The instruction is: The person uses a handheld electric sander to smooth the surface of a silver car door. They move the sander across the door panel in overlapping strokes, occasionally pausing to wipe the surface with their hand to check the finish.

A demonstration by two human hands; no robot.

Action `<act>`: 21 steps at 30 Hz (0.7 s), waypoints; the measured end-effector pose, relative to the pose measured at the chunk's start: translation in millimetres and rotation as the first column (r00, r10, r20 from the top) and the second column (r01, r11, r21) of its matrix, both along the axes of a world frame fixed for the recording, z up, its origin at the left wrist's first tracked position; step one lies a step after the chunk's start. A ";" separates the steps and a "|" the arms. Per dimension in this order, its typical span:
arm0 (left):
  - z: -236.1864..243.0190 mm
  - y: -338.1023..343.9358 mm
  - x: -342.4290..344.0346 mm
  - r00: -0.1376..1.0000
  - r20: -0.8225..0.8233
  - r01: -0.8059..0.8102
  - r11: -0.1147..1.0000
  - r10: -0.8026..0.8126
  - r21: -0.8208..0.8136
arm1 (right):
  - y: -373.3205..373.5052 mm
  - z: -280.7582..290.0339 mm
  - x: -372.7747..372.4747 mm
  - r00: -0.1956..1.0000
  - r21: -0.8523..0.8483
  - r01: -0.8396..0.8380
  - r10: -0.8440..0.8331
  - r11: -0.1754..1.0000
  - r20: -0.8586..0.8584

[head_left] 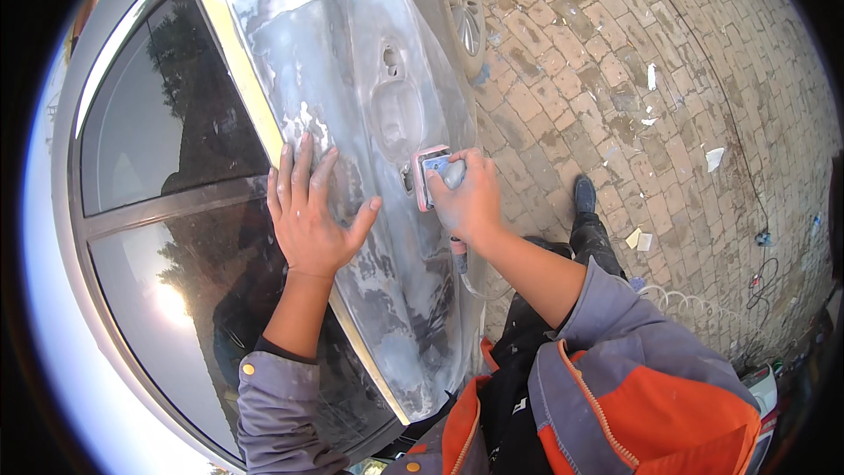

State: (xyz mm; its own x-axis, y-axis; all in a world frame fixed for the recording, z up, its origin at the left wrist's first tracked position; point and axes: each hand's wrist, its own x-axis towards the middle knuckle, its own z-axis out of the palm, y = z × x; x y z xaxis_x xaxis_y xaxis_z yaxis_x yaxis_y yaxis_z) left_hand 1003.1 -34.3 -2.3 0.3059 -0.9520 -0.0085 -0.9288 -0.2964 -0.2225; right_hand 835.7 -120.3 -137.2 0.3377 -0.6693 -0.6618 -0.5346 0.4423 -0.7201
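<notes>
My left hand (312,220) lies flat with fingers spread on the car's dusty, patchy grey door panel (299,53), its fingertips near a strip of yellow masking tape (224,35) along the dark window (154,88). My right hand (470,198) is closed round a small pneumatic sander (429,180) with a pink pad, which rests against the panel beside the recessed handle cavity (396,119). A pink hose fitting (457,257) hangs below the sander. Small openings in the metal show above and below the cavity.
A car wheel (462,9) is at the top. Brick paving (668,149) spreads to the right, with paper scraps (714,158), a coiled pale hose (681,299) and dark cables (760,290). My shoe (585,195) stands on the paving close to the car.
</notes>
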 end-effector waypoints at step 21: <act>0.6 -3.2 -0.9 1.000 -0.002 -0.004 1.000 0.004 -0.007 | 35.1 -27.1 -15.5 1.000 -0.069 0.021 -0.020 0.997 0.024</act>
